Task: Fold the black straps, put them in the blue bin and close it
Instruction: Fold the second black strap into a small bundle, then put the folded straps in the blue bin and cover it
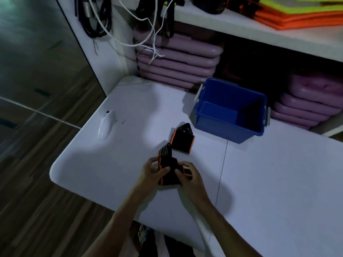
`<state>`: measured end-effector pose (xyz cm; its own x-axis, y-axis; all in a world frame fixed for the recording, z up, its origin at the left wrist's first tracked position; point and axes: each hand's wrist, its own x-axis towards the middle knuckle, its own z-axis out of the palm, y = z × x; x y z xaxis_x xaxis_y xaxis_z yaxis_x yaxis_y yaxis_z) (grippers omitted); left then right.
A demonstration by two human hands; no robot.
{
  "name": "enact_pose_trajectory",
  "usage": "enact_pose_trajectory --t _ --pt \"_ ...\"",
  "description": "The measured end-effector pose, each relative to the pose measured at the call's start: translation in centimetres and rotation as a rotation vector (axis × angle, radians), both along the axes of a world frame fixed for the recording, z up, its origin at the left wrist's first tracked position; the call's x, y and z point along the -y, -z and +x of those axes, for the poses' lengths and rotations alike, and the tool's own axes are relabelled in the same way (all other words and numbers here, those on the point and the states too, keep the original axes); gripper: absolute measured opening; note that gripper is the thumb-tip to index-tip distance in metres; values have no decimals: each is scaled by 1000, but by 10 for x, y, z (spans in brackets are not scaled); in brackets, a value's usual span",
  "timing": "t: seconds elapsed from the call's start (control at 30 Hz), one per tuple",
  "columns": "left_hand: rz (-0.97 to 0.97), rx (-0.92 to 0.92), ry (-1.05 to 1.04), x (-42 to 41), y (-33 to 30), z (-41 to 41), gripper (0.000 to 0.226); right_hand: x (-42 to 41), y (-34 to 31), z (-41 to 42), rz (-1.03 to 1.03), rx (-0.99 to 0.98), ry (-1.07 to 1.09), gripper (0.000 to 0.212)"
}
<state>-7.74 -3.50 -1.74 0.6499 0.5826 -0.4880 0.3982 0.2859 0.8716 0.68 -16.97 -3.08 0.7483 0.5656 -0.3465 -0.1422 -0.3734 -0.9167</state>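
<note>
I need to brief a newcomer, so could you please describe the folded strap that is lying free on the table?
Start at the open blue bin near the back of the white table. Just in front of its near left corner lies a folded black strap with orange edging. Unlike the other strap, nearer the person, no hand touches it.

Both hands, left hand (153,170) and right hand (189,176), are gripping a black strap (168,166) on the white table (269,182). A folded strap (182,139) is lying beside the open blue bin (230,110).
</note>
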Motion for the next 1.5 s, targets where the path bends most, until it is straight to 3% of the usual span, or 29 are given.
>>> enact_pose_trajectory --t 0.1,0.23,0.5,0.6,0.77,0.9,1.03,1.17,1.27,1.37,1.43,1.5 --pt "74 87 120 -12 -27 10 34 -3 -26 15 41 -293 104 47" --pt "167 188 281 -29 -61 37 44 -1 -66 46 215 -479 22 36" --pt "481 345 433 -54 -102 172 47 -21 -113 148 377 -96 219 39" --pt "621 380 475 -59 -105 225 47 -27 -115 194 361 -40 253 42" --pt "909 267 502 -67 -61 278 44 -34 -87 256 135 -44 214 37" --pt "999 130 481 -58 -24 281 48 -39 -54 280 -93 -203 88 30" --pt "1036 89 561 -59 -15 282 65 -44 -43 299 -661 26 -398 20" --pt "1026 90 619 -63 -18 280 66 -49 -46 300 -811 144 -445 40" --pt "921 179 434 -62 -31 267 60 -42 -62 286 -672 166 -151 46" --pt "838 176 153 -63 -22 222 48 -30 -88 235 -351 460 131 32" --pt "729 47 -4 -56 2 177 44 -26 -93 180 -161 549 232 16" --pt "588 -171 -42 -47 22 137 46 -27 -76 129 -136 372 211 12"
